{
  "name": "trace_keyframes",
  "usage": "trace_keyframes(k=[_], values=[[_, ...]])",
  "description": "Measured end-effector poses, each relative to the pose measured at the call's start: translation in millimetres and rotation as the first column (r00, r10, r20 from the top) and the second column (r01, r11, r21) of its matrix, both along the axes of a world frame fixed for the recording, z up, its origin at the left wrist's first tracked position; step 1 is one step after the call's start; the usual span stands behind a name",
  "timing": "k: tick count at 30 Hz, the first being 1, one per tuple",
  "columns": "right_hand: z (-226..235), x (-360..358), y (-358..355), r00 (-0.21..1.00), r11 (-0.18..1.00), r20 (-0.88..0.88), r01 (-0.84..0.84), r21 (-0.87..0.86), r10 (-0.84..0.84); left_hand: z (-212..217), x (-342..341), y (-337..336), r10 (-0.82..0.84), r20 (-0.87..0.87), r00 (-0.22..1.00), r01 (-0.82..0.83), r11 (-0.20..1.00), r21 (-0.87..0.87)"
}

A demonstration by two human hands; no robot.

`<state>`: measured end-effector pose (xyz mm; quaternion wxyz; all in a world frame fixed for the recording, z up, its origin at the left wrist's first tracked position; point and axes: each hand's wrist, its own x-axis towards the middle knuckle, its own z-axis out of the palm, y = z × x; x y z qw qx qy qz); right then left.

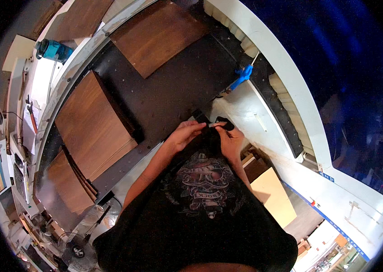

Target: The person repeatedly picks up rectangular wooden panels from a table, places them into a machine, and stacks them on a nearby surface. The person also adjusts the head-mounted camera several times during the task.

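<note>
My left hand (pixel 189 134) and my right hand (pixel 230 138) are close together in front of my chest, above the near edge of a dark work surface (pixel 173 86). The fingertips of both hands are pinched around something small, with a light bit showing between them. A black object (pixel 226 122) sits at the fingers of my right hand, partly covered by them; its kind is not clear. Just beyond my left fingers shows another dark piece (pixel 199 116), hard to tell from the dark surface behind.
Stacked brown wood-grain panels (pixel 94 124) lie at left, and a single brown panel (pixel 159 36) lies farther off. A blue air gun (pixel 242 77) hangs by a white machine frame (pixel 264 113) at right. A teal bottle (pixel 55 51) and a fan (pixel 76 251) are at left.
</note>
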<state>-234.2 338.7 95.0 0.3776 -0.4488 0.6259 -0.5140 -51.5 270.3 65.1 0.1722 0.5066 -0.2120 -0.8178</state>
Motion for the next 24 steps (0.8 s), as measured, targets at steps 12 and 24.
trace_keyframes(k=[12,24], values=[[-12,-25,85,0.994,0.999,0.096,-0.043,-0.018,0.045,-3,102,31,0.088,0.810,0.580,0.615,0.604,-0.507],[-27,-21,103,0.834,0.785,0.436,-0.006,0.620,-0.338,5,132,50,0.348,0.220,0.912,-0.216,0.859,-0.464]])
